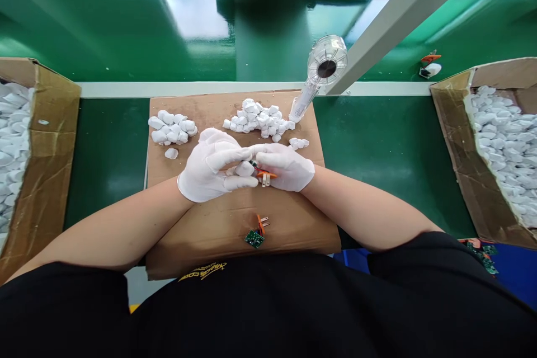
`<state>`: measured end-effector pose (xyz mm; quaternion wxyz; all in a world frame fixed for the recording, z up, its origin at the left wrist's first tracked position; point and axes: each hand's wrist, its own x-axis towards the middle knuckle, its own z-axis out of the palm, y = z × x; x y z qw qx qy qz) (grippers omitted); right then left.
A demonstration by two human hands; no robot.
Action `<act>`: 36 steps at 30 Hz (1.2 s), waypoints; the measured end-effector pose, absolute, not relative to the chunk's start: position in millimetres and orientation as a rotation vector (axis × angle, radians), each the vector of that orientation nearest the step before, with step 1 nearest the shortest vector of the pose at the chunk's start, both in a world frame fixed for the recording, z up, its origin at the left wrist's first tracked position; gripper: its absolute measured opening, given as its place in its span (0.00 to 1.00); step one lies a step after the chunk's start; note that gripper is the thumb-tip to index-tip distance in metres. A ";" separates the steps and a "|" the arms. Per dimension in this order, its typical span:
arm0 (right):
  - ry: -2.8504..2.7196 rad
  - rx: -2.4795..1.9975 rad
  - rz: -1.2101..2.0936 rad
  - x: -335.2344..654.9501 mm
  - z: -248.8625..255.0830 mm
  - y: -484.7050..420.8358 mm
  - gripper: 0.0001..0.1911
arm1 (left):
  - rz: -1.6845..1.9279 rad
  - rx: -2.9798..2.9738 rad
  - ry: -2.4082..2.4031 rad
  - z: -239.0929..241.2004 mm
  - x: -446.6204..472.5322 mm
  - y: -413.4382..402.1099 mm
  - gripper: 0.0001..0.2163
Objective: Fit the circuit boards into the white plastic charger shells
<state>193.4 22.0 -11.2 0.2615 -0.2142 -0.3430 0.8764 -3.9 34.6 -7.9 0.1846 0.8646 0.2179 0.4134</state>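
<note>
1. Head view over a green worktop [377, 145]: a cardboard sheet [210, 229] lies between a left box [54, 123] and a right box [453, 123] of white shells, with two shell piles [258, 117] at its far edge.
2. Gloved hands meet mid-sheet. The left hand [210, 170] closes round a white shell [244, 168], and the right hand [287, 166] pinches an orange pronged insert [265, 175] at its mouth, seemingly the seating step.
3. Next, by this reading, come square alignment and a firm push.
4. Fingers hide the joint. A spare insert [257, 233] with a green board lies nearer the body.

Single head-worn view — steeply down, close over the cardboard sheet [218, 224]
</note>
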 end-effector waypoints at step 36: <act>-1.616 -0.863 1.998 191.4 -4.4 9.0 0.16 | 1.076 2.651 0.691 -13.2 4.3 19.9 0.09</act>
